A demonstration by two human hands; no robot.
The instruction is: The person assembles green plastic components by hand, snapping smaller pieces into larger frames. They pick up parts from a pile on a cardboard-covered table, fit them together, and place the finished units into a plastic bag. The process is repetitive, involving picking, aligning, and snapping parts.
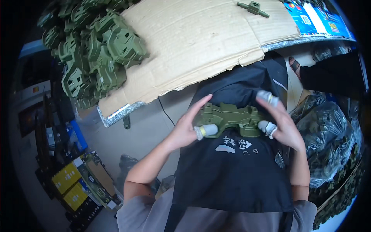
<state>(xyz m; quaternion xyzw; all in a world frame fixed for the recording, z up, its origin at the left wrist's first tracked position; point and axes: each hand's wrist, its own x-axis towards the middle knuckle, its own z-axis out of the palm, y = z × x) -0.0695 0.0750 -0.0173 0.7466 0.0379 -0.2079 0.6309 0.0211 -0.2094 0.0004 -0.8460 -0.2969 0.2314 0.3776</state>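
Note:
An olive-green plastic part [232, 118], shaped like the body of a toy gun, is held level in front of my dark apron. My left hand [189, 125] grips its left end, with the thumb in a pale finger cover lying over the front and the fingers behind. At the right end, my right hand [284, 125] has its covered thumb against the part. A covered finger of that hand stretches out above the part, slightly blurred. The faces of the part under my fingers are hidden.
A cardboard-topped table [193, 46] lies ahead, with a heap of green plastic parts [100, 50] at its left and a small green piece [253, 8] at the far edge. Plastic bags [328, 135] stand at right, near another person's leg [332, 73]. Yellow boxes [69, 181] sit lower left.

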